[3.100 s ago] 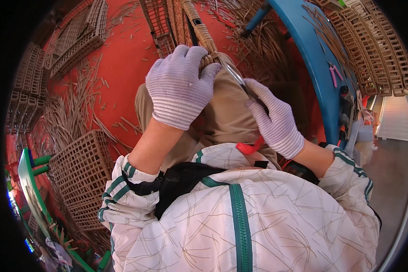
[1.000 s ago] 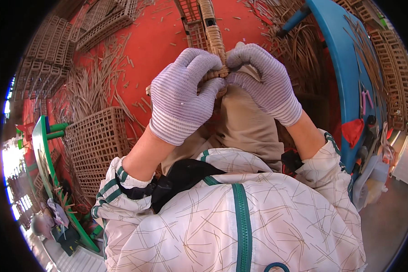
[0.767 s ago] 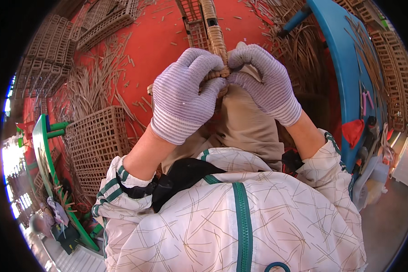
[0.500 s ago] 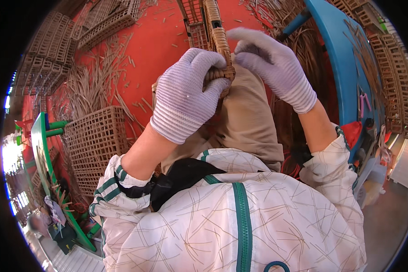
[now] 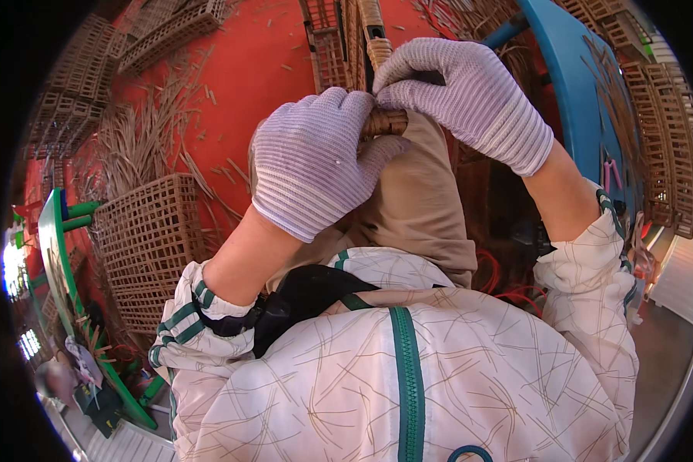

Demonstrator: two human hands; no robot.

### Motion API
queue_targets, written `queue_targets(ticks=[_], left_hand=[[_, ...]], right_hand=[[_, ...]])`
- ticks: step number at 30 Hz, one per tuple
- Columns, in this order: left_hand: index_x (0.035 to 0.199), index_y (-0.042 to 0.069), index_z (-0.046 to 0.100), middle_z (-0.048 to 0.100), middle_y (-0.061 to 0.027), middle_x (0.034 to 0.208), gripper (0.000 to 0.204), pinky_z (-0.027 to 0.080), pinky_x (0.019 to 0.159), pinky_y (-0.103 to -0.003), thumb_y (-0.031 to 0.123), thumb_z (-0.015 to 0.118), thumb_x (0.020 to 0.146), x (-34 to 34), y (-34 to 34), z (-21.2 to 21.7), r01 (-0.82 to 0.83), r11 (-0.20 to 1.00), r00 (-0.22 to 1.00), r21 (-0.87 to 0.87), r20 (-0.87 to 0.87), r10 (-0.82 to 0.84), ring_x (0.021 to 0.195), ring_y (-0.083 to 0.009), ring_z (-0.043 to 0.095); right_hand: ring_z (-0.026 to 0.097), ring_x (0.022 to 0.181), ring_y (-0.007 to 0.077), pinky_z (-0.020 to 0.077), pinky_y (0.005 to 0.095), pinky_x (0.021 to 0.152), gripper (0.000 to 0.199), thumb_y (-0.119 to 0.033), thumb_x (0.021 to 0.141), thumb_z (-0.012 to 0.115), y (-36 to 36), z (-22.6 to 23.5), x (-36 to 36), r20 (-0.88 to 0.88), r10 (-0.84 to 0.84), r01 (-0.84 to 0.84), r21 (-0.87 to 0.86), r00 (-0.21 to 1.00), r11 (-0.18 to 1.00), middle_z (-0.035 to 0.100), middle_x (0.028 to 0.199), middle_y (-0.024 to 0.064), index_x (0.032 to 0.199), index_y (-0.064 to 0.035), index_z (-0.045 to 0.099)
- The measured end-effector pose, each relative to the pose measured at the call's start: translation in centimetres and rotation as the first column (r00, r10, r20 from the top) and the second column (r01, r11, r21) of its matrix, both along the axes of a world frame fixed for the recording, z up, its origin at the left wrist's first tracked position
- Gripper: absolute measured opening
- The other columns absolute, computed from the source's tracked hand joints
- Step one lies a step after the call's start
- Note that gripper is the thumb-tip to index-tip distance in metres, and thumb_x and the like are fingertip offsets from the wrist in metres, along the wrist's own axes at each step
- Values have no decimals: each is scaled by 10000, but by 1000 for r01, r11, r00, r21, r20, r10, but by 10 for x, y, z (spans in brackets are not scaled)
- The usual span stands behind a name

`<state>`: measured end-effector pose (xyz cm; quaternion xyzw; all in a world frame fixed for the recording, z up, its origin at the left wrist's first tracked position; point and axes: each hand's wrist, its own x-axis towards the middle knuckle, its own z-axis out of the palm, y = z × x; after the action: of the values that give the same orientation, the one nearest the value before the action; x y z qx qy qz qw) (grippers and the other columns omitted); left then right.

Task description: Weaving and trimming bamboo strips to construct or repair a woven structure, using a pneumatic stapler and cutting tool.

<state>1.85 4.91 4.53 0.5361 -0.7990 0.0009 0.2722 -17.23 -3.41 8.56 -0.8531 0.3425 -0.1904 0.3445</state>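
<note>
Right hand (image 5: 462, 96) back down onto the wrapped cane piece (image 5: 383, 122), at 12 o'clock.
Left hand (image 5: 316, 158), 11 o'clock: fingers closed round the piece. Right fingers curled on its top. Woven crate (image 5: 142, 239) at 9 o'clock.

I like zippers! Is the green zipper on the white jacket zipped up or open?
Zipped up. The green zipper runs as one closed line down the white jacket, with both fabric sides meeting and no gap showing.

Your single head-worn fisheye view looks steeply down from close above your chest: jacket (image 5: 408, 385) fills 6 o'clock, gloved hands meet near 12 o'clock, red floor (image 5: 262, 69) curves from 9 to 11 o'clock.
</note>
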Motion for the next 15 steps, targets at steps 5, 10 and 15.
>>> queue_targets(ticks=[5, 10, 15], left_hand=[[923, 111, 680, 609, -60, 747, 379, 491, 600, -378, 479, 717, 839, -2, -4, -14, -10, 995, 1000, -104, -5, 10, 655, -251, 627], [888, 122, 661, 594, -51, 725, 357, 475, 594, -356, 471, 718, 839, 0, -6, -17, -7, 982, 1000, -186, 15, 10, 633, -237, 607], [817, 144, 634, 560, -33, 685, 333, 459, 571, -368, 464, 723, 831, 1, -8, -21, -19, 975, 998, -220, 50, 30, 598, -232, 580]], right_hand=[[697, 891, 125, 568, 278, 854, 82, -22, 920, 703, 18, -13, 4, 191, -93, 93, 7, 977, 996, 720, 921, 41, 999, -1, 701], [699, 867, 126, 566, 271, 817, 71, -20, 908, 717, 20, -17, 8, 254, -153, 154, 18, 955, 988, 719, 900, 41, 976, -7, 698], [674, 805, 101, 551, 256, 764, 74, -56, 916, 728, 24, -22, 15, 295, -226, 228, 30, 928, 973, 707, 875, 26, 965, -7, 701]])
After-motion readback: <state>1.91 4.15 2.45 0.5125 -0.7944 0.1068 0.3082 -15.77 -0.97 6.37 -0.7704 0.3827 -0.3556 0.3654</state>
